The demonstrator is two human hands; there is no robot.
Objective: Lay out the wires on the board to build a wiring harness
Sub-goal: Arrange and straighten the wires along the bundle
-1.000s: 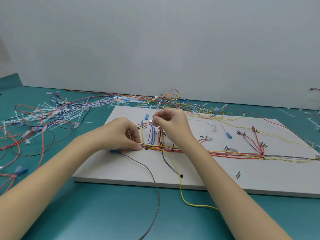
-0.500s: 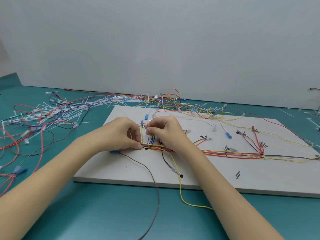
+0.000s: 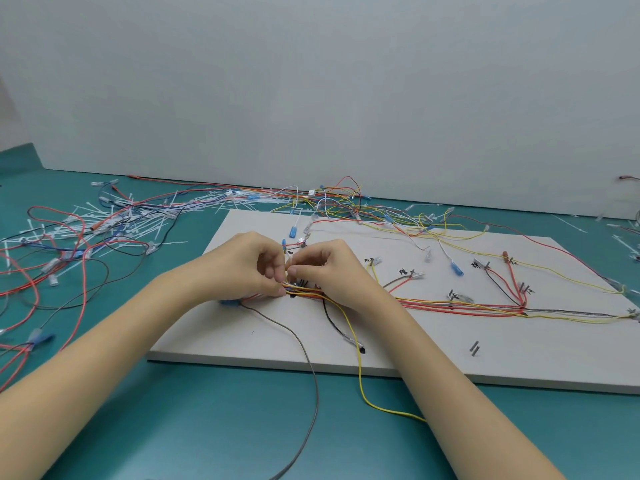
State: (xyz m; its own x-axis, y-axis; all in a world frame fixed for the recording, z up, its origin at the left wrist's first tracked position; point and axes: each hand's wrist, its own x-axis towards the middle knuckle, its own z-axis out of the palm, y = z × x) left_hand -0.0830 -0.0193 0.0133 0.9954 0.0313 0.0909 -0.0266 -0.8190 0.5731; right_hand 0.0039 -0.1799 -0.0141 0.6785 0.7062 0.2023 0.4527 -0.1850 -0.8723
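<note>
Head view: both hands, left (image 3: 242, 268) and right (image 3: 332, 268), pinch the wire bundle (image 3: 304, 291) near the board (image 3: 207, 327)'s left edge.

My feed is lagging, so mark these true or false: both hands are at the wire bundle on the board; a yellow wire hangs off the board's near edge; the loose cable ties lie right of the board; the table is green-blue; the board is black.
1. Both hands, left and right, are at the bundle on the board. True.
2. A yellow wire hangs off the near edge. True.
3. Cable ties lie right of the board. False: the ties lie mostly to its left.
4. The table is green-blue. True.
5. The board is black. False: it is white.
</note>
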